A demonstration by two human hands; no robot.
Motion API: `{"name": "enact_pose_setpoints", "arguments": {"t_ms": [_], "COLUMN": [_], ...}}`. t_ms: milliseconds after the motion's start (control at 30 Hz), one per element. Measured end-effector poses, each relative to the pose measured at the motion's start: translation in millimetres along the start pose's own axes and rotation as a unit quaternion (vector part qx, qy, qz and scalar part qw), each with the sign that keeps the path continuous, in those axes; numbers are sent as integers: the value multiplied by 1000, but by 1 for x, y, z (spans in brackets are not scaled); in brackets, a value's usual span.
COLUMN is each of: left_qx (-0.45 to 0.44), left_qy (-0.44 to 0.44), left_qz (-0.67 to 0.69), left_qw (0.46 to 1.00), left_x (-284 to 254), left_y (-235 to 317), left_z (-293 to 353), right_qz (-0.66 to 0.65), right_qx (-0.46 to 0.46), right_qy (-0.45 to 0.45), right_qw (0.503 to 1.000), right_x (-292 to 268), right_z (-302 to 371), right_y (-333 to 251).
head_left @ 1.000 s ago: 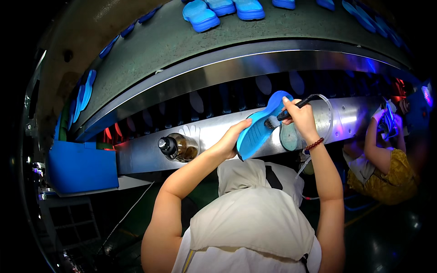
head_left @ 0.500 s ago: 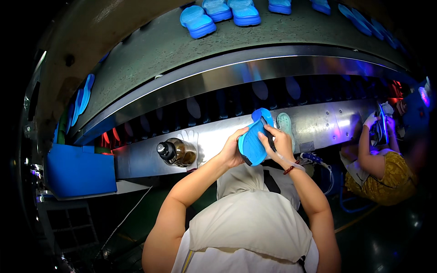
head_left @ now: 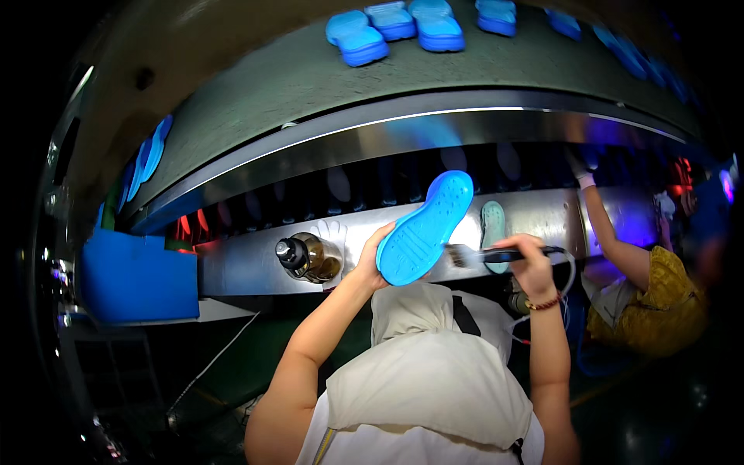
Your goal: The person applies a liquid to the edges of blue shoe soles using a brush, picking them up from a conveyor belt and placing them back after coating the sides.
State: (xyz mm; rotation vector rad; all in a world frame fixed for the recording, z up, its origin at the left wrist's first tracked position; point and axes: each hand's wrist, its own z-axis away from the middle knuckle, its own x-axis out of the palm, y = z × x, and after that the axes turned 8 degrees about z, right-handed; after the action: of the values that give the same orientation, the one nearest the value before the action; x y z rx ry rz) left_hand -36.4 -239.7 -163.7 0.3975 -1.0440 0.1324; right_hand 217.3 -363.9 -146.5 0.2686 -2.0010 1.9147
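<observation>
I observe the left hand, grip clamped on the left edge of a blue shoe sole, held up over the metal desk. The right hand has its grip closed round a black-handled brush, bristles just beside the sole's right edge. A pale green sole lies on the desk beyond.

Bkgd dim w/ ctr glare, rim dark/warped, brush blurry.
</observation>
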Motion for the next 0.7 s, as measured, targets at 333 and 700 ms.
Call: {"name": "enact_pose_setpoints", "arguments": {"t_ms": [333,700], "left_qx": [142,548], "left_qy": [0,-197], "left_qz": [-257,346], "left_qw": [956,736], "left_x": [-17,-12], "left_y": [32,283], "left_z": [96,163], "right_qz": [-125,-115], "right_qx": [5,31], "right_qy": [236,105], "right_qw": [964,987], "right_x": [-46,-8], "right_z": [31,1], "right_y": [14,29]}}
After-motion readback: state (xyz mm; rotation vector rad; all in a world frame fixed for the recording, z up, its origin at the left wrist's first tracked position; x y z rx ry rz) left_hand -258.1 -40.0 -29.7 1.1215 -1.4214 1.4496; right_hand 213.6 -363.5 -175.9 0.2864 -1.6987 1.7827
